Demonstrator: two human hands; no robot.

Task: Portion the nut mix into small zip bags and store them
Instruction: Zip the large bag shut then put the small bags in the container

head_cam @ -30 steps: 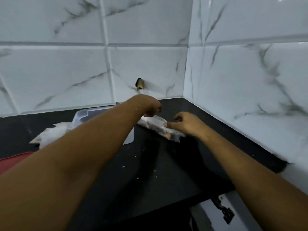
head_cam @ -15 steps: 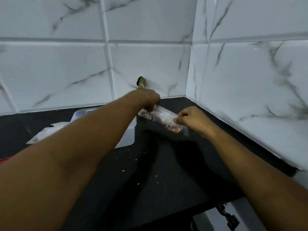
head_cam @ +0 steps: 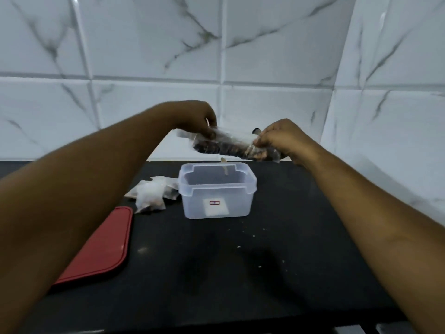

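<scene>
White marble-veined wall tiles [head_cam: 156,44] are seen behind and to the right of a black tabletop [head_cam: 240,280], with the two walls meeting in a corner at the far right.

In the head view, a clear zip bag [head_cam: 228,147] filled with dark nut mix is held in the air between both hands, above the far rim of an open translucent container [head_cam: 192,206] and apart from it. The bag is held roughly level, slightly lower at its right end. Its left end is pinched by the curled fingers [head_cam: 211,134] of the left hand [head_cam: 199,119]. Its right end is gripped by the curled fingers [head_cam: 259,141] of the right hand [head_cam: 281,138]. The contents are blurred, and single nuts cannot be told apart.

The container is stood upright on the tabletop near the far wall, and a small white label with a red mark is seen at its near side. Whether anything lies inside cannot be told. Just beside its left wall, a heap of small pale bags [head_cam: 151,194] is laid on the tabletop. Nearer and further left, a red lid [head_cam: 101,247] is laid flat, partly hidden by the left forearm. Pale crumbs [head_cam: 260,266] are scattered on the tabletop, near and to the right of the container.
</scene>
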